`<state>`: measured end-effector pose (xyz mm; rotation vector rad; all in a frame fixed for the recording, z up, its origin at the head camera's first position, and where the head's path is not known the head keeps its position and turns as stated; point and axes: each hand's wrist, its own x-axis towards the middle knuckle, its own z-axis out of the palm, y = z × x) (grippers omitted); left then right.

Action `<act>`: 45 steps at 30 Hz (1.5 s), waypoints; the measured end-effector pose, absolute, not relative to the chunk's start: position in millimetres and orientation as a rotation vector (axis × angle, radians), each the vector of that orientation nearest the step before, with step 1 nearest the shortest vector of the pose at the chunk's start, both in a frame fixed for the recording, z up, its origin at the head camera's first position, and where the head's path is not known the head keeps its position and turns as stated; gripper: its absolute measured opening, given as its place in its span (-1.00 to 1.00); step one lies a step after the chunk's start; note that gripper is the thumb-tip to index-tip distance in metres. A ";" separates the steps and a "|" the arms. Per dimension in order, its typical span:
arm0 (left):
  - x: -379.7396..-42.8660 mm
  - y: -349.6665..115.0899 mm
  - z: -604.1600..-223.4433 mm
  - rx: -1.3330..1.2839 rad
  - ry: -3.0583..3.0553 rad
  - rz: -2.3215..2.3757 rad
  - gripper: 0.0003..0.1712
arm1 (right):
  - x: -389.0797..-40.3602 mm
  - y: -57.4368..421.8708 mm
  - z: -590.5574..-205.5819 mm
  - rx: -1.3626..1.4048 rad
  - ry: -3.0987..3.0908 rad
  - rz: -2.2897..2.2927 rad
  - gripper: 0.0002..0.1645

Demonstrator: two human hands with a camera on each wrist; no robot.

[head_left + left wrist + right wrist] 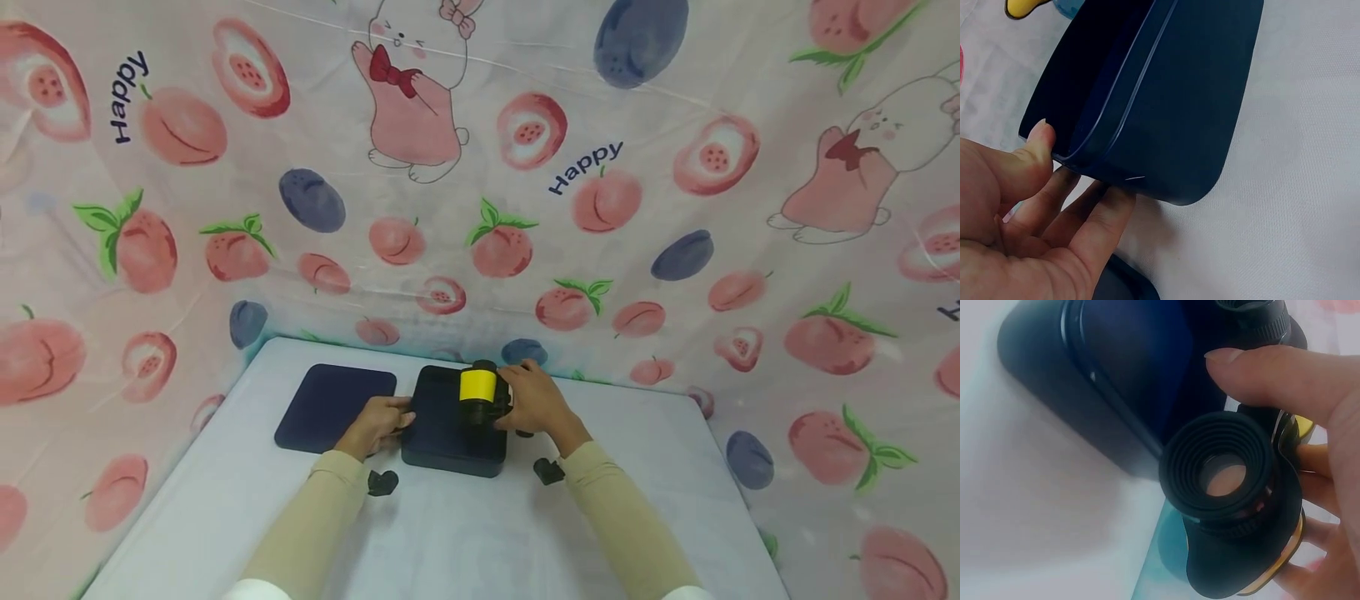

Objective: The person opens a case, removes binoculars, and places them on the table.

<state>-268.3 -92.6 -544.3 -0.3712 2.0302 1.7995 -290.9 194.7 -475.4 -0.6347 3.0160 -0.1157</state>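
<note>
My right hand (pixel 538 402) grips a pair of black binoculars (pixel 1235 544) with a yellow band (pixel 477 385), over the right part of a dark blue box (pixel 453 464). In the right wrist view, the thumb (pixel 1272 375) lies across between the two eyepieces, with fingers around the far side. My left hand (pixel 375 427) holds the box by its left wall. The left wrist view shows the thumb at the rim and the other fingers against the outside of the box (pixel 1191 106). Whether the binoculars touch the box floor is hidden.
Left of the box lies a flat dark blue lid-like panel (pixel 322 408) with rounded corners. Small black devices (pixel 382 483) sit by each wrist. The white table (pixel 465 542) meets a fruit-and-rabbit patterned cloth (pixel 435 208) at the back and sides.
</note>
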 end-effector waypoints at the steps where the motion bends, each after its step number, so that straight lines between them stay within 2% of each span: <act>1: -267.9 -92.6 -543.8 -0.371 2.028 1.802 -0.34 | -290.4 197.1 -474.3 -0.633 3.019 -0.117 0.20; 12: -267.9 -94.7 -543.0 -0.382 2.016 1.790 -0.33 | -288.7 221.7 -478.2 -0.603 3.043 -0.173 0.13; 26: -267.6 -92.6 -539.6 -0.366 2.041 1.778 -0.34 | -285.2 251.0 -477.4 -0.605 3.080 -0.150 0.16; 45: -269.3 -90.1 -541.6 -0.419 2.021 1.792 -0.34 | -279.3 294.7 -478.8 -0.533 3.056 -0.361 0.12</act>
